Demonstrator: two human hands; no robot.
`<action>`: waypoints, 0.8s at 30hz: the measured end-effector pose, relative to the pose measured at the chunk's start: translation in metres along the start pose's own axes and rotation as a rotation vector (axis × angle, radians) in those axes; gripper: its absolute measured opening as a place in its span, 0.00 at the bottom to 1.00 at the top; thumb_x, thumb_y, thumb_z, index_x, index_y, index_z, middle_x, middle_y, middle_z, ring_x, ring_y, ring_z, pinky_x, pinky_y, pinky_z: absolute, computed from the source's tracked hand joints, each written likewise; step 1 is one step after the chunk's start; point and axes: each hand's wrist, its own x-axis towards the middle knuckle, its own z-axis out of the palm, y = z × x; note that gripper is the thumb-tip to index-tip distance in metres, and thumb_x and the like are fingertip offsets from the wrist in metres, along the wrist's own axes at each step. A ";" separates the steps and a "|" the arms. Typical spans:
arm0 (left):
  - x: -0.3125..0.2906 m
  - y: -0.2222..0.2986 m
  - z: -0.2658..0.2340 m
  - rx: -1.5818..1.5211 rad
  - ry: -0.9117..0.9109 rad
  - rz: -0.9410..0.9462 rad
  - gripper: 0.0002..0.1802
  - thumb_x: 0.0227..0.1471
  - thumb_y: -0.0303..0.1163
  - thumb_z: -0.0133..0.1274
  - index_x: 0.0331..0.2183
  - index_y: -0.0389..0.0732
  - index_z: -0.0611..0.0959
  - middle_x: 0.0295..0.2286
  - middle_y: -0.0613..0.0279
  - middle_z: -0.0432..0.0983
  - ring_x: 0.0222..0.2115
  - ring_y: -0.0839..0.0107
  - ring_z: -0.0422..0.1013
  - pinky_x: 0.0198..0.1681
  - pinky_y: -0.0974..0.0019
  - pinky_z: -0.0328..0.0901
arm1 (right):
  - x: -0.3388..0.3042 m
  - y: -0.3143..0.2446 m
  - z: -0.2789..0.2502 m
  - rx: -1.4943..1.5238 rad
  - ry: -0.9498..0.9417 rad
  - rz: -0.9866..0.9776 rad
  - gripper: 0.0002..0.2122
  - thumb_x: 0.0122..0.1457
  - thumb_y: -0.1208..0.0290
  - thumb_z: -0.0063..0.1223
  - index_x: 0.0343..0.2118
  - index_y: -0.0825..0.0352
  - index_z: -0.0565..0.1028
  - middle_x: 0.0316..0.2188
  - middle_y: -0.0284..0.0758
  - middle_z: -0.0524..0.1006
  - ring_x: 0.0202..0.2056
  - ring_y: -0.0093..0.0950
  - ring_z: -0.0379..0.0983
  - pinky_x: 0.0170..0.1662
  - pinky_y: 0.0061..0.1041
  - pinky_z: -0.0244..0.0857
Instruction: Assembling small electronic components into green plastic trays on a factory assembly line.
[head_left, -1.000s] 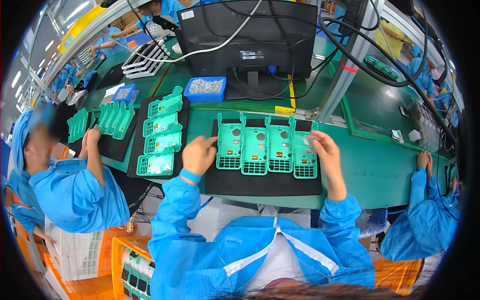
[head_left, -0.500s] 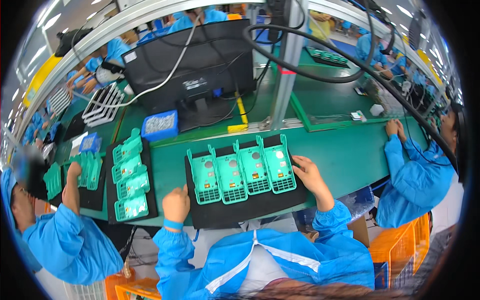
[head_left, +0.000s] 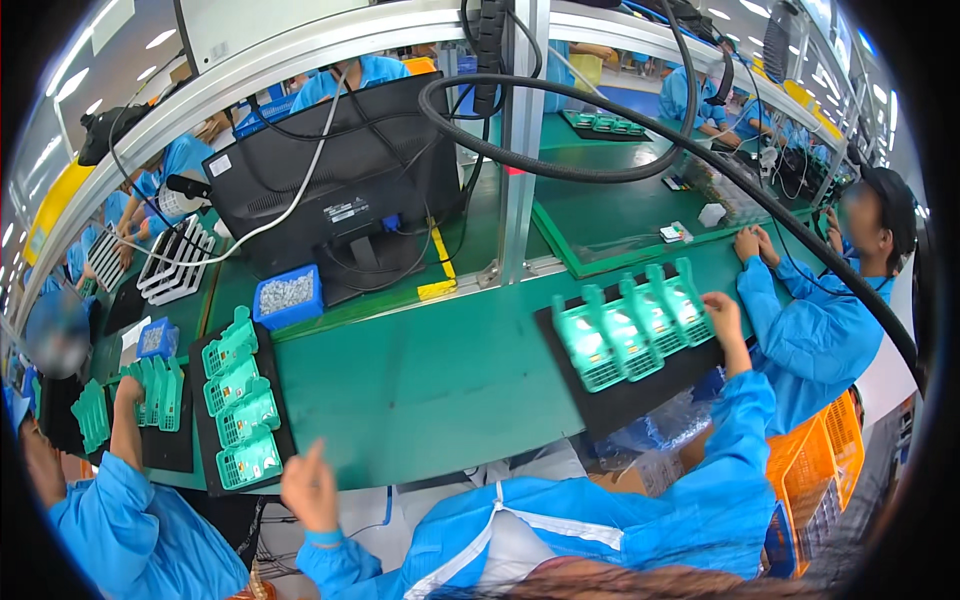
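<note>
Four-in-a-row light green plastic housings (head_left: pixel 632 330) lie side by side on a black mat (head_left: pixel 650 392) at the right of the bench. At the mat's right edge my right hand (head_left: pixel 724 318) has its fingers bent round the edge, close against the last housing; the exact grip is partly hidden. My left hand (head_left: pixel 312 487) hovers at the bench's front edge, slightly blurred, index finger stretched out and nothing held. Nearest to it is another black mat (head_left: pixel 283 400) bearing green housings (head_left: pixel 243 415) in a column.
A blue bin of small pale parts (head_left: pixel 288 298) stands before a black monitor (head_left: pixel 335 185). A co-worker's hand (head_left: pixel 128 392) touches green housings at far left. Another person (head_left: pixel 820 300) sits close at right. A thick black cable (head_left: pixel 750 185) hangs across the bench.
The mat with its housings has shifted right, away from the middle, along with my right hand. My left hand has left the mat's side and come down and left. The view has turned somewhat.
</note>
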 end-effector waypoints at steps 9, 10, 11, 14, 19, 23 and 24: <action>-0.047 -0.220 -0.066 0.838 0.198 -0.669 0.20 0.59 0.41 0.43 0.49 0.45 0.77 0.28 0.49 0.73 0.28 0.51 0.70 0.30 0.53 0.64 | 0.042 -0.040 -0.015 -0.431 0.443 -0.297 0.21 0.45 0.87 0.44 0.45 0.67 0.73 0.43 0.44 0.75 0.48 0.43 0.69 0.53 0.36 0.61; -0.049 -0.228 -0.060 0.852 0.132 -0.702 0.20 0.59 0.43 0.43 0.48 0.46 0.78 0.28 0.48 0.74 0.29 0.50 0.71 0.30 0.53 0.65 | 0.038 -0.068 0.004 -0.286 0.378 -0.469 0.21 0.47 0.88 0.45 0.46 0.66 0.73 0.45 0.41 0.74 0.49 0.39 0.69 0.52 0.34 0.62; -0.047 -0.227 -0.048 0.846 0.159 -0.686 0.20 0.59 0.42 0.42 0.48 0.42 0.78 0.28 0.46 0.76 0.29 0.50 0.72 0.30 0.53 0.66 | 0.031 -0.094 0.026 -0.097 0.264 -0.394 0.20 0.49 0.87 0.46 0.46 0.64 0.72 0.47 0.38 0.74 0.49 0.35 0.69 0.50 0.31 0.64; -0.052 -0.243 -0.040 0.807 0.237 -0.565 0.21 0.59 0.41 0.42 0.47 0.36 0.77 0.28 0.46 0.76 0.29 0.50 0.72 0.31 0.53 0.66 | -0.005 -0.187 0.089 0.131 -0.027 -0.418 0.16 0.49 0.88 0.44 0.40 0.65 0.76 0.41 0.36 0.77 0.44 0.34 0.73 0.47 0.28 0.66; -0.050 -0.230 -0.043 0.384 0.256 -0.416 0.20 0.59 0.34 0.42 0.46 0.31 0.77 0.36 0.40 0.76 0.34 0.50 0.74 0.37 0.57 0.67 | -0.063 -0.272 0.168 0.301 -0.535 -0.707 0.16 0.48 0.87 0.44 0.39 0.66 0.76 0.38 0.40 0.77 0.37 0.34 0.76 0.42 0.30 0.71; -0.042 -0.184 -0.035 -0.003 0.185 -0.444 0.19 0.58 0.36 0.44 0.41 0.31 0.80 0.32 0.44 0.78 0.31 0.56 0.76 0.36 0.61 0.67 | -0.105 -0.322 0.224 0.435 -0.849 -0.755 0.13 0.53 0.82 0.46 0.40 0.64 0.76 0.39 0.39 0.76 0.39 0.35 0.75 0.43 0.30 0.70; -0.037 -0.172 -0.037 0.103 0.150 -0.485 0.18 0.58 0.37 0.44 0.40 0.33 0.81 0.32 0.46 0.78 0.31 0.56 0.75 0.36 0.60 0.67 | -0.113 -0.333 0.234 0.463 -0.899 -0.779 0.11 0.54 0.81 0.47 0.40 0.64 0.76 0.39 0.39 0.76 0.40 0.36 0.75 0.44 0.30 0.69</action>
